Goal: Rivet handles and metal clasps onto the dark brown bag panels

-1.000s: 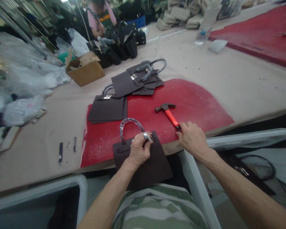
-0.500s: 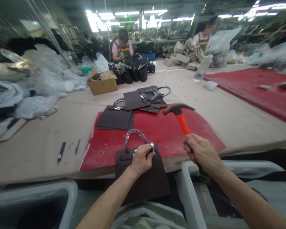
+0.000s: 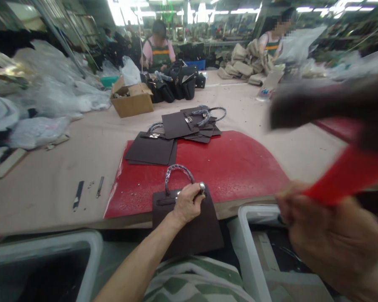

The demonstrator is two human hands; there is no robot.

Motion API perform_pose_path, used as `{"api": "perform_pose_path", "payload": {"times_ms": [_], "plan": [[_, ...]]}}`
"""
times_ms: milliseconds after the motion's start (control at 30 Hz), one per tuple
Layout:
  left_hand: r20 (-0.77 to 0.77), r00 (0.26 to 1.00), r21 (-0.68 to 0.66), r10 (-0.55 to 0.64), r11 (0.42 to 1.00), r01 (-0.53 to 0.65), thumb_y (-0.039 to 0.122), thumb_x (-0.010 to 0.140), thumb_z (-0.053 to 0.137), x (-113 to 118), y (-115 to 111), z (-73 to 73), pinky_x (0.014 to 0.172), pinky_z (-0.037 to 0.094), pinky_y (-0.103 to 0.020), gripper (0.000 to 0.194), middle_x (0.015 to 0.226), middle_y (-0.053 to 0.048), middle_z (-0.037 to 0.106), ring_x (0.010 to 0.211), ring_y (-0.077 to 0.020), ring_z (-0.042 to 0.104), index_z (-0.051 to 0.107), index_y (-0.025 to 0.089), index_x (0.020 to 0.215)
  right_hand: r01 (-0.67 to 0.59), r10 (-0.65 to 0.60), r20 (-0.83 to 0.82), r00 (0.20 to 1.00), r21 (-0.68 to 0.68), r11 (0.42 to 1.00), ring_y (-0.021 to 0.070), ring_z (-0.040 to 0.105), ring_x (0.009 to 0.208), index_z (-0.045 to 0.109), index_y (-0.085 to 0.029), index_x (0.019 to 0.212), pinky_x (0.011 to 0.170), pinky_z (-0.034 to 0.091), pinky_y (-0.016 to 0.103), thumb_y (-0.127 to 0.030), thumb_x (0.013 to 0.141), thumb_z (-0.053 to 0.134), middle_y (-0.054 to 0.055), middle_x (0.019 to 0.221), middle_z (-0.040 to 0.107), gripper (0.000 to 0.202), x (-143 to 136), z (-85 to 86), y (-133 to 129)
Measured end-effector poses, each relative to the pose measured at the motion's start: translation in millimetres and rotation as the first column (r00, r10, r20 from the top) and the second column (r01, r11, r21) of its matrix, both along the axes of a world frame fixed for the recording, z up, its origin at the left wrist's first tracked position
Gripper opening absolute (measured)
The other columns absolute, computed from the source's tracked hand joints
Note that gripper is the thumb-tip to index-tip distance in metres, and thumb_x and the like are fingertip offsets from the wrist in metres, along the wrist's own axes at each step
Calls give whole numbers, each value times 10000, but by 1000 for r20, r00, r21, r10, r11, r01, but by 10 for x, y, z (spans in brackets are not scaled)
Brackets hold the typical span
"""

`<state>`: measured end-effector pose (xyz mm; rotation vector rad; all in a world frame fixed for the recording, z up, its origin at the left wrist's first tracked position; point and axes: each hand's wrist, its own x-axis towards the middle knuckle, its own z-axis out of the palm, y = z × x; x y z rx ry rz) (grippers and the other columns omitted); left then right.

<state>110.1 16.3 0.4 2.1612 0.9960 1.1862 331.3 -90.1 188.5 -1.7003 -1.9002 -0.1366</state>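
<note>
My left hand (image 3: pixel 189 203) pinches a short silver metal tool (image 3: pixel 202 187), held upright on the top edge of a dark brown bag panel (image 3: pixel 192 235). The panel has a plastic-wrapped handle (image 3: pixel 179 168) and overhangs the table's front edge. At the right, close to the camera, my right hand (image 3: pixel 337 235) grips a hammer (image 3: pixel 343 167) by its orange-red handle, raised and blurred. Beneath the panel's upper part lies a red mat (image 3: pixel 233 163).
More brown panels (image 3: pixel 151 149) with handles lie behind. A cardboard box (image 3: pixel 132 102), black bags (image 3: pixel 176 82) and plastic bags (image 3: pixel 59 92) stand farther back. Two loose tools (image 3: pixel 78 196) lie left. White bins (image 3: pixel 96 247) flank my lap. Two people (image 3: pixel 159 48) are across the table.
My right hand has raised the hammer up and to the right, much nearer the camera. My left hand keeps its hold on the metal tool. The view has tilted slightly downward.
</note>
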Motion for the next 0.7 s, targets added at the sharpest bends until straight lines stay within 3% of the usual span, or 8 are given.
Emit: {"api": "perform_pose_path", "payload": {"times_ms": [133, 300, 367, 467, 533, 633, 700], "plan": [[2, 1000, -10, 2, 1000, -2, 105, 845, 588, -3, 7, -7, 871, 559, -376, 180, 947, -74, 702, 924, -239, 669, 634, 210, 984, -119, 136, 41, 990, -294, 948, 144, 358, 375, 428, -263, 719, 453, 187, 322, -540, 1001, 362, -28, 482, 461, 400, 113, -301, 29], [-32, 999, -18, -25, 1000, 24, 107, 852, 589, 7, 18, 59, 812, 527, -350, 143, 898, -65, 675, 856, -223, 635, 617, 203, 955, -116, 3, -215, 977, -516, 849, 159, 469, 468, 433, -256, 671, 486, 337, 290, -599, 977, 315, -12, 526, 492, 474, 348, -733, 374], [-46, 999, -23, -27, 999, 26, 109, 853, 590, 9, 21, 89, 794, 514, -342, 114, 869, -60, 661, 831, -218, 619, 604, 203, 916, -81, -47, -208, 977, -565, 821, 165, 475, 470, 428, -254, 634, 489, 366, 290, -563, 980, 282, -1, 517, 487, 487, 394, -948, 607], [-62, 998, -36, -24, 999, 22, 117, 856, 591, 12, 28, 104, 798, 506, -342, 89, 843, -55, 640, 821, -214, 608, 587, 204, 876, 67, -110, -48, 993, -537, 841, 225, 567, 590, 532, -218, 722, 566, 431, 342, -434, 961, 333, 81, 663, 602, 378, 363, -1202, 915], [-56, 998, -38, -27, 999, 25, 124, 863, 586, 13, 35, 93, 812, 509, -348, 79, 849, -58, 636, 833, -215, 609, 584, 202, 870, 99, -86, 52, 995, -413, 905, 315, 625, 826, 618, -158, 930, 696, 475, 432, -361, 932, 396, 197, 965, 668, 301, 261, -1299, 1020], [-23, 999, -26, -42, 999, 42, 125, 871, 575, 3, 43, 61, 847, 521, -360, 72, 905, -73, 649, 885, -223, 620, 588, 194, 884, -111, 133, 91, 987, -212, 971, 386, 543, 1167, 596, -125, 1219, 934, 447, 541, -330, 920, 481, 243, 1314, 573, 381, -5, -1417, 1023], [2, 999, -24, -52, 998, 52, 119, 876, 564, -9, 42, 37, 890, 527, -372, 87, 962, -85, 661, 941, -230, 627, 600, 187, 917, -319, 330, 18, 944, -208, 925, 357, 508, 1243, 574, -146, 1285, 1026, 415, 526, -314, 898, 538, 206, 1350, 565, 423, -213, -1528, 969]]}}
